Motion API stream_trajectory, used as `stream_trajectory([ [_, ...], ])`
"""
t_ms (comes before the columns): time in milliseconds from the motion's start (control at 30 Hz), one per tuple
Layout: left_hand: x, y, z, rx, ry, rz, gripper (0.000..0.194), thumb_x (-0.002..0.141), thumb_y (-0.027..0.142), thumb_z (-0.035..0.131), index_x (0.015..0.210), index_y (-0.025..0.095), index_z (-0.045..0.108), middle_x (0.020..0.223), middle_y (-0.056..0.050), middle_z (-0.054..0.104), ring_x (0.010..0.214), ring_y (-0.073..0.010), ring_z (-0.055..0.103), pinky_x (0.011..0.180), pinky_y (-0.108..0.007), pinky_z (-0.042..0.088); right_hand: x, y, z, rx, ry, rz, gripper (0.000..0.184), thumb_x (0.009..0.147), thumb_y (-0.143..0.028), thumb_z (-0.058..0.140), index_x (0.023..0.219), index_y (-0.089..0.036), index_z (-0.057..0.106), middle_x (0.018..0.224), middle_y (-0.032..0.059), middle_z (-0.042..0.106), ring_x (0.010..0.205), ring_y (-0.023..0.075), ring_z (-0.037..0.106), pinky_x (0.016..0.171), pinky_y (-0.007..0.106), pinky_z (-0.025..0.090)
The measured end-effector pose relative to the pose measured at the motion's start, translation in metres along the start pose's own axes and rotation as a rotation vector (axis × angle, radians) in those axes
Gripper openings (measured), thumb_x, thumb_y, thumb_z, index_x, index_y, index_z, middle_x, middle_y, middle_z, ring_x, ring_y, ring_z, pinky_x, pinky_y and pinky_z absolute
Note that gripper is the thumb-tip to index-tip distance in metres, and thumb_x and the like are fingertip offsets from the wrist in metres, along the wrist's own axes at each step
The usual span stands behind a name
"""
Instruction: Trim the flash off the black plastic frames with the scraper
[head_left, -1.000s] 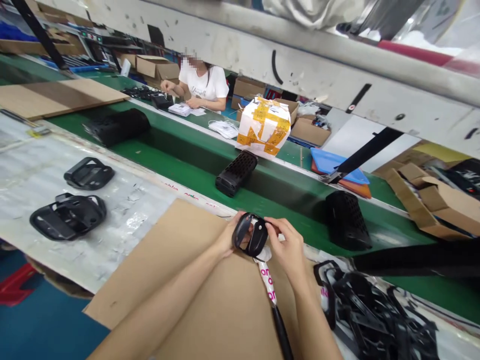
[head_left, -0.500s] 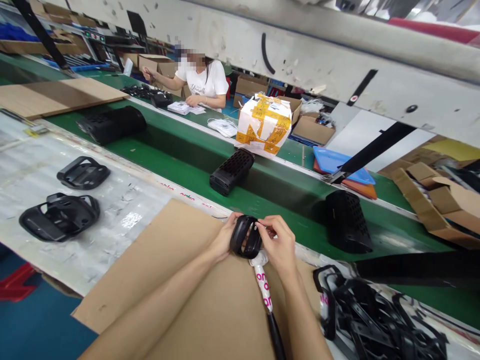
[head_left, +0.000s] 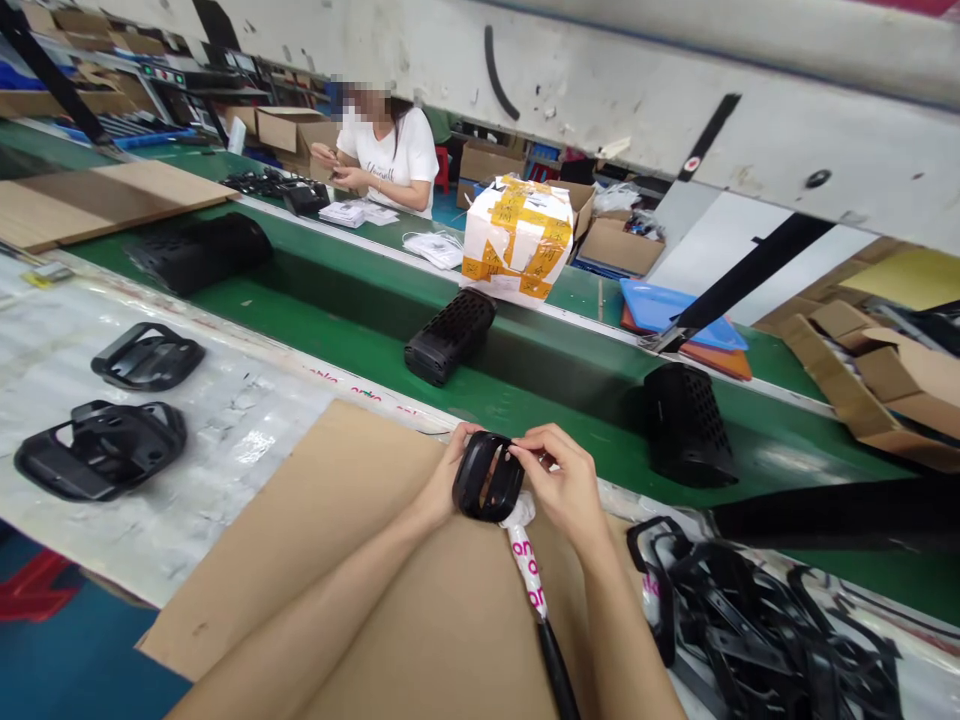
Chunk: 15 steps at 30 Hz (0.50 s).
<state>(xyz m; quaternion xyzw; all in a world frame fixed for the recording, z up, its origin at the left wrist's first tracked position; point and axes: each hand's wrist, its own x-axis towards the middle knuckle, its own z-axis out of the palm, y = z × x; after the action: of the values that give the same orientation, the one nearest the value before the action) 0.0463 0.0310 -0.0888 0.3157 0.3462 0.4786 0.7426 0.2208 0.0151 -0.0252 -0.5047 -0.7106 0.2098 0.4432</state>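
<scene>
We are holding a black frame [head_left: 474,478] up before us, near the middle of the desk [head_left: 225,430] and above the cardboard [head_left: 315,500]. Our left hand [head_left: 444,482] is gripping its left side, fingers curling behind; our right hand [head_left: 559,472] is pinching at its upper right rim with thumb and forefinger, though whether a small part is also sitting between those fingertips we cannot tell. We seem to be working at that rim, by fingertip; the next move, in our judgement, is calling for a steady left grip and a fine right touch. Just below the frame, a wrapped rod [head_left: 526,570] is running toward us between our forearms. To the right, a heap of black frames [head_left: 742,620] is lying tangled; to the left, a loose frame [head_left: 180,362] and a bulkier black piece [head_left: 124,450] are resting apart. Beyond, black housings [head_left: 450,335] are lying on the green belt [head_left: 322,335], and past it a taped box [head_left: 517,240] is standing near a co-worker [head_left: 397,165], who is handling something too small to make out.
</scene>
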Motion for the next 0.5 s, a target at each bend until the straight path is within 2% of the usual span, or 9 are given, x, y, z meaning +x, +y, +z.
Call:
stream_trajectory([
  [167, -0.002, 0.006, 0.006, -0.010, 0.011, -0.033, 0.059, 0.075, 0.050, 0.081, 0.110, 0.017, 0.047, 0.079, 0.003, 0.062, 0.062, -0.0108, 0.056, 0.061, -0.024, 0.044, -0.001, 0.001, 0.003, 0.005, -0.003, 0.000, 0.008, 0.097, -0.024, 0.068, 0.091, -0.020, 0.071, 0.092, 0.0013, 0.065, 0.077, 0.0099, 0.060, 0.064, 0.024, 0.045],
  [267, -0.002, 0.011, 0.009, 0.010, 0.027, -0.079, 0.063, 0.074, 0.055, 0.080, 0.111, 0.019, 0.044, 0.073, 0.005, 0.059, 0.057, -0.0111, 0.052, 0.056, -0.024, 0.042, -0.001, -0.001, 0.006, -0.011, 0.051, -0.018, 0.006, 0.096, -0.023, 0.069, 0.091, -0.019, 0.071, 0.091, 0.0010, 0.065, 0.076, 0.0092, 0.059, 0.065, 0.023, 0.046],
  [367, -0.002, 0.015, 0.010, 0.042, 0.053, -0.088, 0.059, 0.079, 0.059, 0.073, 0.112, 0.021, 0.042, 0.071, 0.004, 0.057, 0.057, -0.0120, 0.052, 0.055, -0.023, 0.041, 0.000, -0.003, 0.010, -0.037, 0.123, -0.046, 0.003, 0.095, -0.021, 0.070, 0.092, -0.019, 0.071, 0.092, 0.0007, 0.063, 0.075, 0.0086, 0.057, 0.069, 0.023, 0.047],
  [500, -0.004, 0.017, 0.009, 0.030, -0.073, -0.052, 0.051, 0.088, 0.050, 0.063, 0.123, 0.024, 0.038, 0.074, 0.003, 0.057, 0.060, -0.0133, 0.051, 0.058, -0.024, 0.043, 0.001, -0.001, 0.011, -0.068, 0.173, -0.031, 0.009, 0.094, -0.021, 0.072, 0.102, -0.021, 0.071, 0.100, 0.0016, 0.063, 0.078, 0.0094, 0.056, 0.074, 0.025, 0.049],
])
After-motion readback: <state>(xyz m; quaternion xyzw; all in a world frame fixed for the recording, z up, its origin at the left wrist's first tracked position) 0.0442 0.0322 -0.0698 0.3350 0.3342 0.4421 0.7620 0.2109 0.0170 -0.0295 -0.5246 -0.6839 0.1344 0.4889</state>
